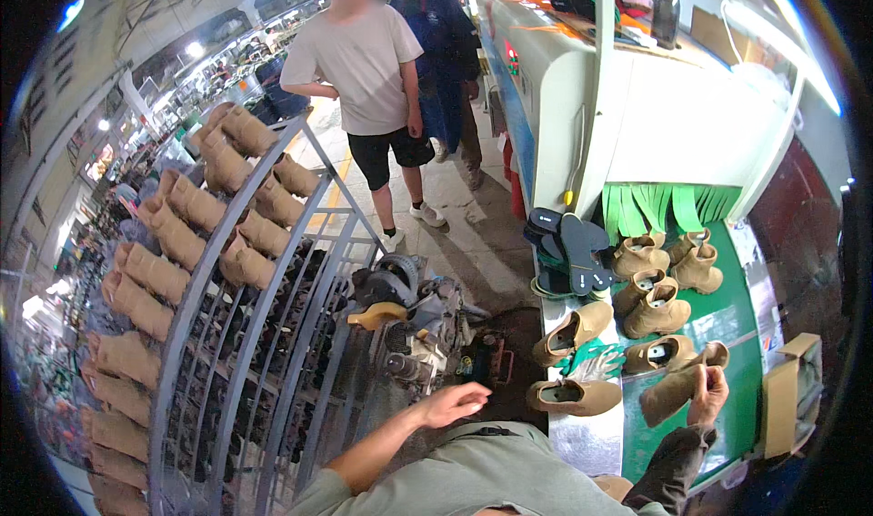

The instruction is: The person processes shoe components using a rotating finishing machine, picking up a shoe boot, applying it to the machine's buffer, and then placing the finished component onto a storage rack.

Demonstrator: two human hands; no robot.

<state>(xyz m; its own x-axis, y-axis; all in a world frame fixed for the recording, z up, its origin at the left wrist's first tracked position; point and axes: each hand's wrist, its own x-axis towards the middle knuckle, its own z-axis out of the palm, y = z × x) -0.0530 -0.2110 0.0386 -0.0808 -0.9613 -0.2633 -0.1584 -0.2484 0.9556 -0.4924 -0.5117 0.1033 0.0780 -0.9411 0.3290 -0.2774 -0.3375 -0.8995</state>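
My right hand (708,394) is closed on a tan ankle boot (666,397), holding it tilted above the green conveyor belt (727,425). Just beyond, another tan boot (647,356) stands on the belt, with several more boots (657,309) farther back. My left hand (455,405) hovers in front of my body, its fingers loosely bent and nothing seen in them. To its right, two low tan shoes (582,398) rest on the metal ledge (587,439). A grey-and-green work glove (596,361) lies between those shoes.
Dark insoles (582,252) are piled on the ledge by green strip curtains (673,209) of a white machine. A grey metal rack (195,307) with tan boots stands left, beside a motorised machine (386,298). Two people (364,70) stand ahead; a cardboard box (791,398) sits right.
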